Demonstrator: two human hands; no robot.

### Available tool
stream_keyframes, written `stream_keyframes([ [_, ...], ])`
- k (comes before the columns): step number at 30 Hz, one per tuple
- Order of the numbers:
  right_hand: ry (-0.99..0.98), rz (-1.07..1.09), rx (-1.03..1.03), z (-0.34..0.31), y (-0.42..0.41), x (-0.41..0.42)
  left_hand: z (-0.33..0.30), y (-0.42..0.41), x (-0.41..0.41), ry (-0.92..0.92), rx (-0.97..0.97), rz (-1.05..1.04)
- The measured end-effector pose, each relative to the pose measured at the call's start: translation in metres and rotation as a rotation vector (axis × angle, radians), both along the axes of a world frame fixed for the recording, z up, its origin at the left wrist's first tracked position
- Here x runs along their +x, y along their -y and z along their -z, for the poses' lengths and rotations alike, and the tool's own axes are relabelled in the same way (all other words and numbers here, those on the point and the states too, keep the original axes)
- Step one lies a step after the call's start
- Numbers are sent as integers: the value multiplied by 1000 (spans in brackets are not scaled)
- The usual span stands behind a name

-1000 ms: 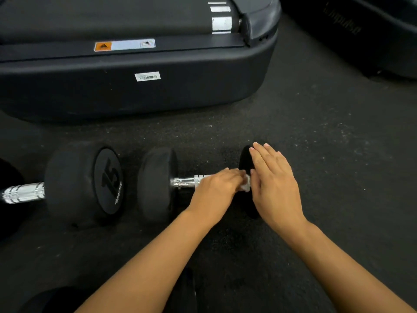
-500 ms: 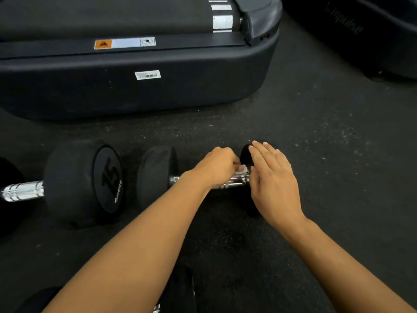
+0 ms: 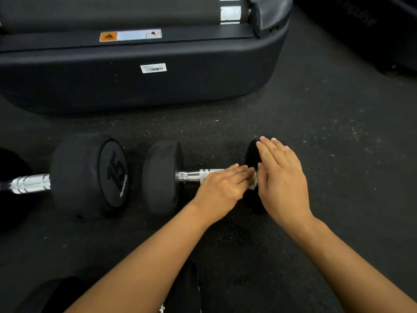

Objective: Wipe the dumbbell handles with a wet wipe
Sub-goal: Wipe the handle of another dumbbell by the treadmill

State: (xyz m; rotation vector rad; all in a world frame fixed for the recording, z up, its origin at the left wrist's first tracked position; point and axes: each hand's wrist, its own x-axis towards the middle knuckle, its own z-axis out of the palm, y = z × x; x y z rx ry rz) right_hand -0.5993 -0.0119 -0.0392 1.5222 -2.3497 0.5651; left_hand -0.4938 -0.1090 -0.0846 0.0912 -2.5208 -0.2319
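Here the left hand [image 3: 222, 188] curls over the chrome handle [image 3: 198, 175] of the dumbbell [image 3: 161, 179] lying on the dark floor [image 3: 327, 132], pressing a white wet wipe [image 3: 253, 182] against it. The right hand [image 3: 282, 177], fingers straight, rests flat on the dumbbell's right head.

a dark speckled rubber floor [image 3: 327, 136] carries everything. the dumbbell [image 3: 161, 179] under the left hand [image 3: 222, 189] and right hand [image 3: 282, 177] lies on it, a second dumbbell marked 15 [image 3: 90, 177] lies left of the hands, and a black treadmill base [image 3: 135, 82] sits beyond them.
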Motion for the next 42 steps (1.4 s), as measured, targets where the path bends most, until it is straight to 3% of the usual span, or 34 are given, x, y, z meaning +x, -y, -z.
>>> stream_keyframes([
  [9, 6, 11, -8, 1, 1, 0, 2, -6, -8, 25, 88, -124],
  [14, 9, 37, 5, -1, 6, 0, -44, 11, -27, 501, 464, -367],
  [17, 14, 35, -2, -2, 8, 0, -55, 29, -44, 747, 614, -336],
  [19, 9, 30, -3, -3, 7, -1, -57, 33, -48, 802, 651, -308],
  [23, -1, 25, 1, -2, 6, -1, -49, 19, -29, 587, 570, -312],
  [28, 10, 18, 1, -1, 6, -2, -9, -5, -3, 96, 202, -236],
  [30, 8, 14, -2, 0, 6, -2, 3, -4, 7, -14, 120, -211],
  [38, 7, 20, -14, -1, 6, -1, 2, -4, -2, 6, -25, -75],
  [42, -3, 26, -5, 0, 8, -1, -3, -3, -5, 36, 62, -95],
])
